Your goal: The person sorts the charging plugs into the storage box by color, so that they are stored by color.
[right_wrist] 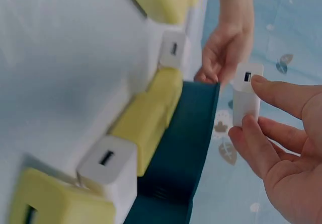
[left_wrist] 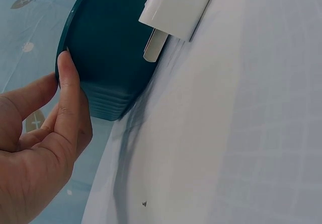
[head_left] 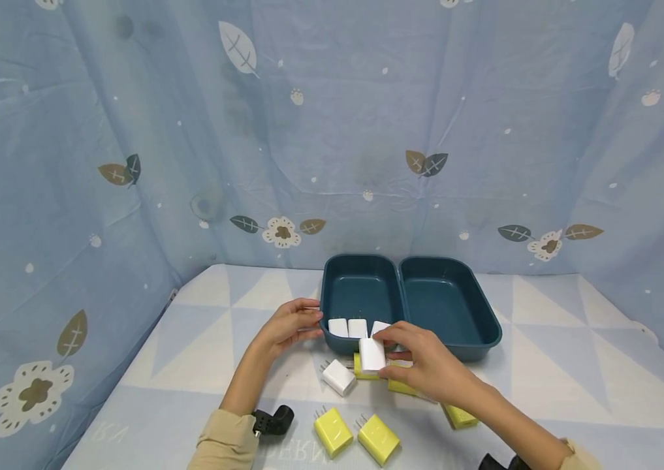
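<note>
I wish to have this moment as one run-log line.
right hand: pinches white charger; left hand: holds teal container; left compartment: three white chargers visible; table: yellow chargers

We take this for a small curtained work corner indoors, though we cannot tell whether it belongs to a home, an office or a lab. Pale blue fabric (head_left: 332,117), printed with leaves (head_left: 238,47) and flowers (head_left: 20,414), hangs in folds behind the table (head_left: 185,372) and along both its sides, closing off our view of the room. The cloth (head_left: 549,365) on the table, with its white and pale blue triangles, looks homely to us; the teal bins (head_left: 446,301) and loose yellow plug adapters (head_left: 333,432) make it look like a simple workstation.
</note>
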The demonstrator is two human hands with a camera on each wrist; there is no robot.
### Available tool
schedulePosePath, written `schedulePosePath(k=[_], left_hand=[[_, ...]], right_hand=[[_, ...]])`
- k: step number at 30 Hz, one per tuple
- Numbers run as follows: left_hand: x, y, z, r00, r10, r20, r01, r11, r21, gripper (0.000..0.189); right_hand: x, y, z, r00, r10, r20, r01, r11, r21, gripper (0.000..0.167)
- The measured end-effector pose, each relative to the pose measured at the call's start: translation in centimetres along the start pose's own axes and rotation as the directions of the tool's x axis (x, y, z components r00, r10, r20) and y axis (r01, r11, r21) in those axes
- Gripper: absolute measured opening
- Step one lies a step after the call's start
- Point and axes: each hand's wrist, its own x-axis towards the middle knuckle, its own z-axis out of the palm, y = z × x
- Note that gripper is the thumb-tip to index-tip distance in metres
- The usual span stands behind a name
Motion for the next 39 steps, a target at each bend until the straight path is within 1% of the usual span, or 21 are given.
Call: schedulePosePath(k=[6,11,17,22,26,29,31,39], left_hand=[[0.1,-0.1,-0.1,1.000,0.004,0.005,-0.004,1.000,-0.010,0.040],[0.1,-0.3,-0.1,1.000,0.008,0.013,-0.008,1.000,-0.010,0.040],[0.1,-0.2,-0.1,1.000,0.006,0.019,-0.006,1.000,-0.014,0.040],[0.1,-0.3,-0.1,1.000,0.006,0.018,-0.006,1.000,-0.017,0.039],[0.2,-0.3,-0.2,1.000,0.008,0.013,-0.008,1.000,-0.016,0.040],[0.2,-0.3,-0.2,1.000,0.010,0.012,-0.010,1.000,-0.012,0.040],[0.1,-0.3,-0.2,1.000,0.012,0.013,-0.011,1.000,-0.010,0.040],[0.0,-0.3,-0.3,1.000,0.015,0.025,-0.014,1.000,-0.007,0.043]], right_hand=[[1.8,0.9,-0.7,0.999,0.003,-0.034,-0.004,1.000,-0.022,0.047],[3.1,1.9,-0.8,0.996,0.040,-0.073,-0.041,0.999,-0.008,0.046],[4.6,2.8,-1.0,0.993,0.043,-0.111,-0.044,0.999,0.000,0.046],[5.9,3.6,-1.1,0.991,0.056,-0.121,-0.055,0.998,0.016,0.046],[6.9,4.3,-0.8,0.990,0.069,-0.126,-0.072,0.997,-0.018,0.045],[7.5,4.6,-0.6,0.988,0.074,-0.136,-0.084,0.994,-0.071,0.045],[8.0,4.8,-0.5,0.987,0.082,-0.138,-0.095,0.992,-0.089,0.045],[9.9,4.9,0.5,0.983,0.132,-0.130,-0.144,0.985,-0.090,0.044]])
